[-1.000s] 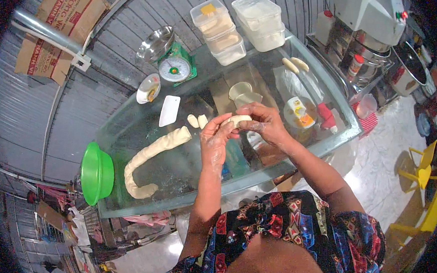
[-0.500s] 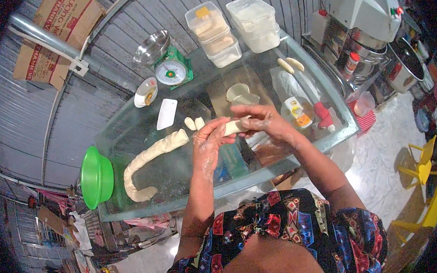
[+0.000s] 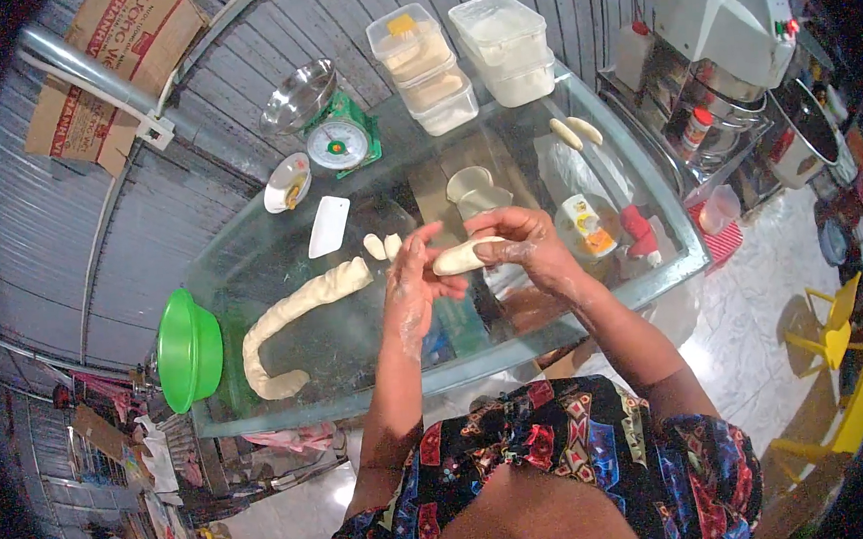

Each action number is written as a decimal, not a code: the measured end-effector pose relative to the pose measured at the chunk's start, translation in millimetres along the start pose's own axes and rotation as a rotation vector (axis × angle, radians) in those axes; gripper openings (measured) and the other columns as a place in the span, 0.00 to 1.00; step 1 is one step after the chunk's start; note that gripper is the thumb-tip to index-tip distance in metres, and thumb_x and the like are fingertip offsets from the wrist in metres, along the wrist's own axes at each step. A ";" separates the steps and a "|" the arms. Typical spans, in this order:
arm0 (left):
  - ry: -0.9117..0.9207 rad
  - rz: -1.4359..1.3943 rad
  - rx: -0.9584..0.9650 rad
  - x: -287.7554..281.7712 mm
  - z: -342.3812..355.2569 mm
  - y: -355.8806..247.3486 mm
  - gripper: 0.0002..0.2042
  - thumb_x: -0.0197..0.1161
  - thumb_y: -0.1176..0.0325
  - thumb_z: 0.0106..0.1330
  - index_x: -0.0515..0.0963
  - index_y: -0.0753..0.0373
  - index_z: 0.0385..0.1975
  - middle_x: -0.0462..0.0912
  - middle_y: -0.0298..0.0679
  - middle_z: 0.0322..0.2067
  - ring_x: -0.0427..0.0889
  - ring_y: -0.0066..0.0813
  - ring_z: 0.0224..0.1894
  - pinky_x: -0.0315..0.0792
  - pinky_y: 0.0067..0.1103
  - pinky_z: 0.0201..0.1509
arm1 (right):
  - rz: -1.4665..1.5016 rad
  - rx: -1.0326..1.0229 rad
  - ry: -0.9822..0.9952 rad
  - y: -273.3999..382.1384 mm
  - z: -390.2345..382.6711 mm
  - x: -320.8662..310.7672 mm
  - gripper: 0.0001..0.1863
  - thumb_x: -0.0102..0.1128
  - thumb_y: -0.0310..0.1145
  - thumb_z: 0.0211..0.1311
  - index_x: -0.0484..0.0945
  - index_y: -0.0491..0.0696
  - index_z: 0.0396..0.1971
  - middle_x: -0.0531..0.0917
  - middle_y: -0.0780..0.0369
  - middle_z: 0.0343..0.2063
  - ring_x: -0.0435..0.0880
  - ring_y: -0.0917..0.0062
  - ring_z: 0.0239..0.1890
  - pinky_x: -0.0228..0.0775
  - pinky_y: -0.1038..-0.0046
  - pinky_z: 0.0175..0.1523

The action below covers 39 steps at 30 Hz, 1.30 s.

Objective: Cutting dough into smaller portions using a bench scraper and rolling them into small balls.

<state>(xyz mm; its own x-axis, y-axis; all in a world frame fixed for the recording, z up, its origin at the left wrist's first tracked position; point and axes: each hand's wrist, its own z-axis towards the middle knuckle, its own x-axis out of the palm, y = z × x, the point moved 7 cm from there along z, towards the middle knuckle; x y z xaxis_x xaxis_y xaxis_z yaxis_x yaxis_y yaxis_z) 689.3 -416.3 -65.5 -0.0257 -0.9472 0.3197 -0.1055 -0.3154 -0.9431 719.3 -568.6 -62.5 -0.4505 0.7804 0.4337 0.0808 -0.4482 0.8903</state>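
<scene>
Pinched b/w the thumb and fingers of the R hand (image 3: 529, 251), a short, smooth dough roll (image 3: 458, 258) was up over the glass-topped table (image 3: 343, 349). The L hand (image 3: 412, 279) was spread open by the roll's left end; can't tell if a fingertip touched it. So the R hand did most of the holding, at one end, w/ the other end poking out to the left.

If that thumb pushed too hard, it could've made a dent or a thin spot, b/c dough looks soft. If the pinch got too loose, the roll could've slid out & dropped on the glass, b/c the L hand wasn't closed on it.

2 small dough pcs (image 3: 375, 246) sat just past the L hand, near the blunt end of the long dough rope (image 3: 300, 303). A quick L swing could've bumped them, & they might've stuck b/c they were so close. Same for the 2 far dough rolls (image 3: 566, 134), side by side at the table's far right.
</scene>
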 end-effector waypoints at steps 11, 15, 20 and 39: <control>0.014 -0.005 0.054 5.3 -2.2 15.0 0.13 0.55 0.65 0.64 0.73 0.69 0.42 0.80 0.48 0.33 0.80 0.31 0.23 0.77 0.23 0.24 | -0.069 -0.105 0.045 -5.4 -3.5 -6.2 0.20 0.63 0.25 0.52 0.73 0.43 0.46 0.80 0.64 0.35 0.78 0.84 0.35 0.71 0.81 0.41; -0.007 0.091 0.106 5.1 -4.9 14.4 0.14 0.56 0.64 0.63 0.73 0.69 0.42 0.80 0.46 0.32 0.80 0.29 0.24 0.77 0.22 0.26 | -0.048 0.065 0.054 -20.4 -8.3 -6.4 0.15 0.62 0.31 0.54 0.76 0.42 0.41 0.80 0.66 0.29 0.77 0.86 0.30 0.70 0.83 0.33; -0.043 0.148 0.029 13.6 -10.2 14.5 0.14 0.58 0.66 0.62 0.73 0.68 0.43 0.80 0.44 0.32 0.80 0.27 0.24 0.77 0.21 0.26 | -0.041 0.082 -0.010 -21.0 -12.4 -14.4 0.12 0.60 0.33 0.57 0.78 0.42 0.37 0.79 0.66 0.23 0.76 0.86 0.22 0.68 0.84 0.27; -0.003 -0.219 0.172 24.3 1.2 19.2 0.27 0.39 0.45 0.68 0.61 0.58 0.58 0.71 0.42 0.48 0.68 0.37 0.56 0.66 0.34 0.55 | 0.199 0.199 -0.063 -65.0 -30.1 -0.6 0.14 0.54 0.39 0.62 0.74 0.43 0.39 0.81 0.60 0.24 0.80 0.79 0.22 0.68 0.81 0.25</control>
<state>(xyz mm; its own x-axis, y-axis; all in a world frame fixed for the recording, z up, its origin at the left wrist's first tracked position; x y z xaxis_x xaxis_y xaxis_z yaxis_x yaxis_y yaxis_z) 687.8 -445.4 -76.0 -0.0177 -0.8556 0.5173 0.0617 -0.5173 -0.8536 687.6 -553.0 -124.8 -0.3523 0.7139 0.6051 0.3383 -0.5058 0.7936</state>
